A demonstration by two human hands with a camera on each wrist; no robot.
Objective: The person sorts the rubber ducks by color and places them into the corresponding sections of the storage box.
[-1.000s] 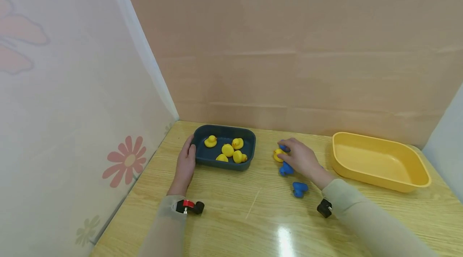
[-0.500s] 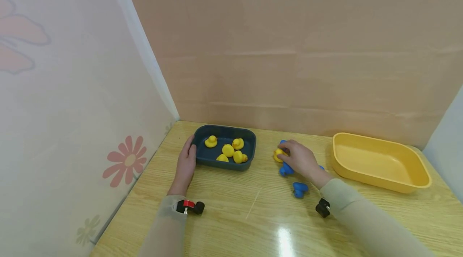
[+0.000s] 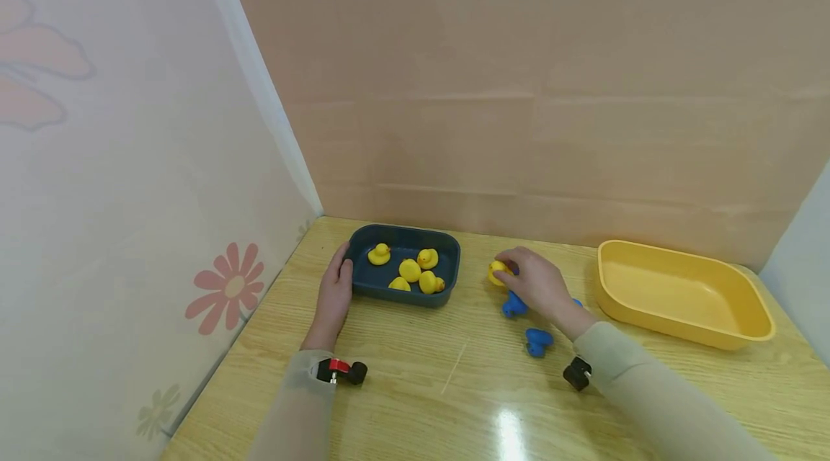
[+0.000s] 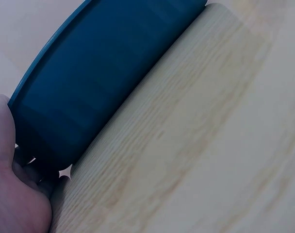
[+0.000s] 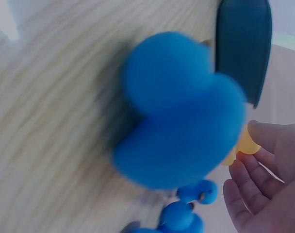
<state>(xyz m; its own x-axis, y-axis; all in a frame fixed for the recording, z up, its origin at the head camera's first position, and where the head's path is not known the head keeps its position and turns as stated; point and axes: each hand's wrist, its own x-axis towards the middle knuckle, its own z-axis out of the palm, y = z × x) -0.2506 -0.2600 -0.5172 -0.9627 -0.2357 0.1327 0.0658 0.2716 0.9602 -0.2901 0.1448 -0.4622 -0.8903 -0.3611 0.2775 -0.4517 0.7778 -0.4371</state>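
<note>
My left hand holds the left end of a dark blue basin, its fingers along the outside wall. Inside the basin lie several yellow rubber ducks. To its right, my right hand pinches another yellow rubber duck between thumb and fingers. That duck also shows between the fingertips in the right wrist view. A blue rubber duck sits right below this hand, and a second blue duck lies nearer the front. Part of one more blue duck shows behind the wrist.
A yellow basin stands on the right side of the wooden table. Brown paper covers the back wall, and a flower-patterned sheet hangs on the left. In the right wrist view a blue duck looms close to the camera.
My right hand has closed its fingertips on the yellow duck and raised it slightly. The hand now hides the blue duck behind it. My left hand stays at the basin.
</note>
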